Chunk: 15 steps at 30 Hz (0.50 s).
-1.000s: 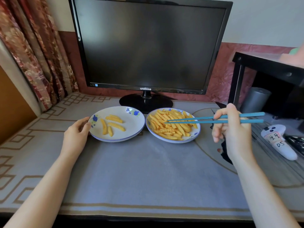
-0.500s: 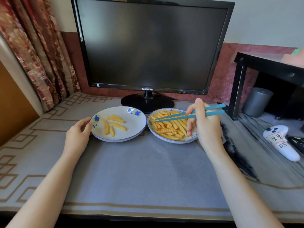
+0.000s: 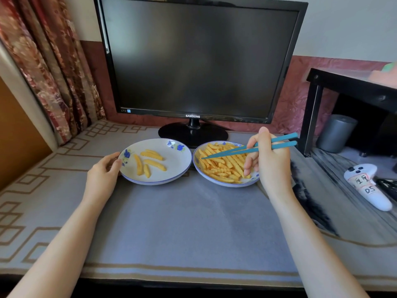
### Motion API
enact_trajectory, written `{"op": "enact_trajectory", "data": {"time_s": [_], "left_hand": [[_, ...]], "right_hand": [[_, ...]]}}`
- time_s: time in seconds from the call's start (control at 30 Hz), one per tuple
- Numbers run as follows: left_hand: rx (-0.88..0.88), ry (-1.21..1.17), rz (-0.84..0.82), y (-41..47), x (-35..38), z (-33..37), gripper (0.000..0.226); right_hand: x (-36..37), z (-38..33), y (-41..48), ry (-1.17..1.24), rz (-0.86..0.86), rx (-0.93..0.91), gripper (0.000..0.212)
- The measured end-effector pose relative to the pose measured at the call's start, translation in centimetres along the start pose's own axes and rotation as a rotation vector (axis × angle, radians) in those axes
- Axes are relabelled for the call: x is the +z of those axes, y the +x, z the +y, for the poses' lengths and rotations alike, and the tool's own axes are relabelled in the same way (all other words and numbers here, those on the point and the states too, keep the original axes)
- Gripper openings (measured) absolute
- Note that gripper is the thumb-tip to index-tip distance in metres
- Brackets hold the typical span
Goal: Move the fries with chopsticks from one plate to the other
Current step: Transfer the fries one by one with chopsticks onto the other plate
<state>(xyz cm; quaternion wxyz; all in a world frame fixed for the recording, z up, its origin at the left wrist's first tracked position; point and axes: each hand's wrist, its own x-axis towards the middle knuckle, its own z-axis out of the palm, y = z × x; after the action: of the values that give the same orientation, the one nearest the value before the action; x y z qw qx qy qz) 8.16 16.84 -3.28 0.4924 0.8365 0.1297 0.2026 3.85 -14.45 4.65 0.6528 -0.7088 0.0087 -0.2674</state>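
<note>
Two white plates with blue flowers stand side by side in front of the monitor. The left plate [image 3: 178,160] carries several fries [image 3: 153,161]. The right plate [image 3: 223,183] is heaped with crinkle fries [image 3: 223,166]. My right hand [image 3: 269,160] grips a pair of teal chopsticks [image 3: 242,149] over the right plate's right side. Their tips come together low over the pile near its left edge; no fry is lifted. My left hand [image 3: 103,175] holds the left plate's left rim.
A black monitor on a round stand [image 3: 193,134] rises just behind the plates. To the right are a black shelf leg [image 3: 310,123], a grey cup [image 3: 336,132] and a white controller [image 3: 367,186]. A curtain [image 3: 49,67] hangs at the left. A grey mat [image 3: 182,222] covers the table.
My right hand has moved left from beside the right plate to over it, and the chopstick tips have swung down onto the left part of the fry pile. My left hand has stayed at the rim.
</note>
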Motion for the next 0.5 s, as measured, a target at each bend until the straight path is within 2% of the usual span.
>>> {"op": "enact_trajectory", "data": {"time_s": [0.2,0.5], "left_hand": [[0.010,0.011,-0.004,0.1,-0.1,-0.2,0.032],[0.015,0.003,-0.003,0.1,0.0,-0.1,0.032]], "right_hand": [[0.8,0.6,0.1,-0.003,0.001,0.058,0.045],[-0.6,0.9,0.3,0.156,0.149,0.062,0.045]]}}
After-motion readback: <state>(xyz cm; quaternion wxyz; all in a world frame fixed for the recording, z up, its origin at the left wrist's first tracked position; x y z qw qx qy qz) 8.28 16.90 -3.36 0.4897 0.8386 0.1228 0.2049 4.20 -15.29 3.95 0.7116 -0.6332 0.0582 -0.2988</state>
